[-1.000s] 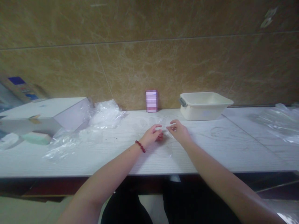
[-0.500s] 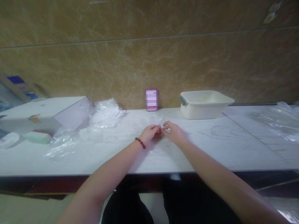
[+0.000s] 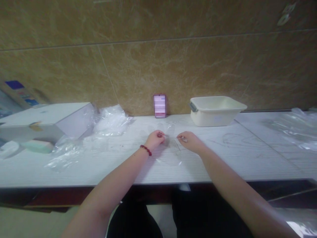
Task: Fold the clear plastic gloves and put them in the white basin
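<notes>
Film (image 3: 170, 152) spreads between the fingers of your left hand (image 3: 155, 139) and right hand (image 3: 190, 141), both seemingly pinching its edge; it likely handles light, limp and slippery, so grip along that edge.

On the table (image 3: 111, 175), plastic film (image 3: 170, 153) lay between the left hand (image 3: 155, 138) and the right hand (image 3: 189, 141), with a phone (image 3: 159, 105) behind them against the wall (image 3: 158, 66). A tub (image 3: 210, 119) sat right of the phone, plastic sheeting (image 3: 294, 129) farther right. Leftward came bundled plastic (image 3: 111, 120), then a box (image 3: 47, 115), with a sponge (image 3: 38, 146) before it and loose plastic (image 3: 65, 153) just right of the sponge.
</notes>
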`<state>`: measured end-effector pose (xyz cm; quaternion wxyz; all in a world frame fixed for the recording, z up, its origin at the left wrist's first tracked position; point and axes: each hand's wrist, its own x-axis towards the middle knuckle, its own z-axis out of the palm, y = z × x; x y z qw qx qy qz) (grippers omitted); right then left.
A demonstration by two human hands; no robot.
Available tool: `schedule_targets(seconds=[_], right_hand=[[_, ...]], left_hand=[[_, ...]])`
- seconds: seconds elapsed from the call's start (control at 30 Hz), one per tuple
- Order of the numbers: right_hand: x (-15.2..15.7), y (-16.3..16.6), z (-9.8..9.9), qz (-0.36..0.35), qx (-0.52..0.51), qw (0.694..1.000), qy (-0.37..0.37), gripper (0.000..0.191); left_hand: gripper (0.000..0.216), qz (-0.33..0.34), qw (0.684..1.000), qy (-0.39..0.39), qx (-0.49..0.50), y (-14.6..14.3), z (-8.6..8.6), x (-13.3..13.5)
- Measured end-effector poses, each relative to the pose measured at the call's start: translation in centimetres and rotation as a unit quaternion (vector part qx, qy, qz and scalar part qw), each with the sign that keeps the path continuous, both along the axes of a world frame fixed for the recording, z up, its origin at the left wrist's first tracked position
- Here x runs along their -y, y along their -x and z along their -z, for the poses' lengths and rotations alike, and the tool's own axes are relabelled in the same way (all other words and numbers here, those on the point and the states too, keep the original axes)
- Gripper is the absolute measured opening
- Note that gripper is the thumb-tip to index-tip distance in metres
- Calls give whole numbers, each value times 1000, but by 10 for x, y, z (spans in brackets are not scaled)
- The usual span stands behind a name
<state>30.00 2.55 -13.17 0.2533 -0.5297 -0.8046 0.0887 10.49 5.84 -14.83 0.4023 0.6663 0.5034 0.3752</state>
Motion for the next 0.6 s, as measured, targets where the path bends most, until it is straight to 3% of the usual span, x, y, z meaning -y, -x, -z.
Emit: schedule_targets(seconds=[0.13,0.37,0.6], right_hand=[[5,3,-3,-37,48,998,12,22],[10,2,-5,-40,89,995,35,32],[12,3,-3,-32,97,992,78,41]], left_hand=[[16,9,997,-42,-68,4,-1,-1],[15,5,987,-103,-126,6,-8,3],[16,13,983,-92,-158,9,-10,2]])
